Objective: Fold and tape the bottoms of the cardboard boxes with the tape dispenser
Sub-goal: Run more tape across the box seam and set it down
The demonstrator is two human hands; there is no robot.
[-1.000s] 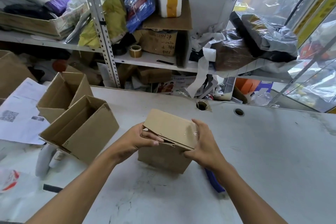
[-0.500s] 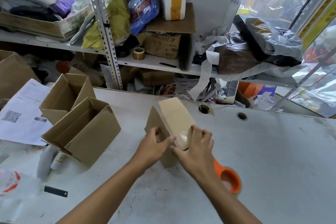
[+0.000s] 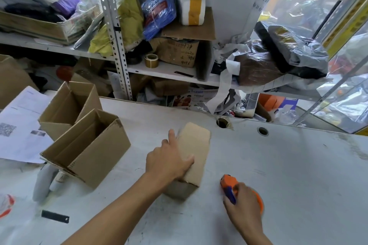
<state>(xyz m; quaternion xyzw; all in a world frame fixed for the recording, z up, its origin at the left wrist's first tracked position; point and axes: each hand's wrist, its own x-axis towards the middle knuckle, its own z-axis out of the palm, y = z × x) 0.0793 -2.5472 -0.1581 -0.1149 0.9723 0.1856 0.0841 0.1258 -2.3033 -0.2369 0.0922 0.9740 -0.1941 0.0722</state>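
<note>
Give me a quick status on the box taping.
Left hand flat on small box. Right hand gripping tape dispenser on the table. Nothing between them.

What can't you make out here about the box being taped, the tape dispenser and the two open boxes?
Head view only:
- Small box: flap seam covered by the left hand.
- Tape dispenser: motion-blurred, mostly under the right hand; its tape is unseen.
- Open boxes: bottoms face away, taping unknown.
</note>
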